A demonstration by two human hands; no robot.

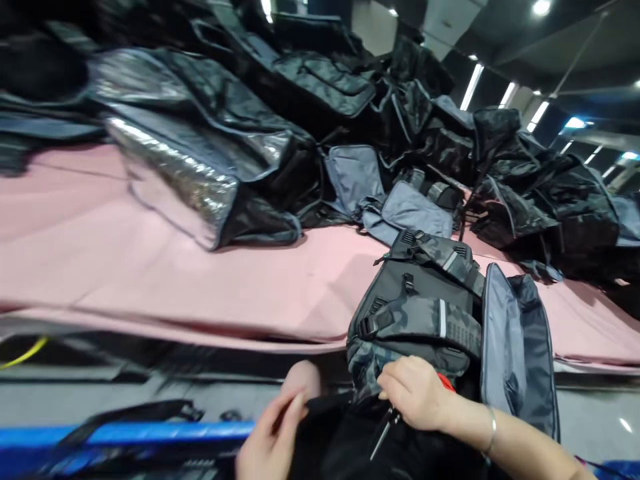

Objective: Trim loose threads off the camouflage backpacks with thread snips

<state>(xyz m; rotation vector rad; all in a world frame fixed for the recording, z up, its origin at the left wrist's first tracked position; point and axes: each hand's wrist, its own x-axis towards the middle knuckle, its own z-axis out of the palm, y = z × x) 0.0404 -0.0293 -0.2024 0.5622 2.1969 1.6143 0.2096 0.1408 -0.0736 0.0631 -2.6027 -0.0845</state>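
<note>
In front of me a black and grey camouflage backpack lies with its shoulder straps up, and its grey-lined flap hangs open to the right. My right hand is closed at the backpack's near end, around a tool with a slim pointed metal tip. Something red shows beside that hand; whether it belongs to the tool I cannot tell. Lower left, my left hand has thumb and fingers pinched together beside dark cloth. What lies between them, if anything, is hidden.
A pink-covered table runs across the view. Piled along its far side are several dark camouflage bags, one an open bag with silver lining. A blue bar stands at lower left, and a pale rounded shape is beyond my left hand.
</note>
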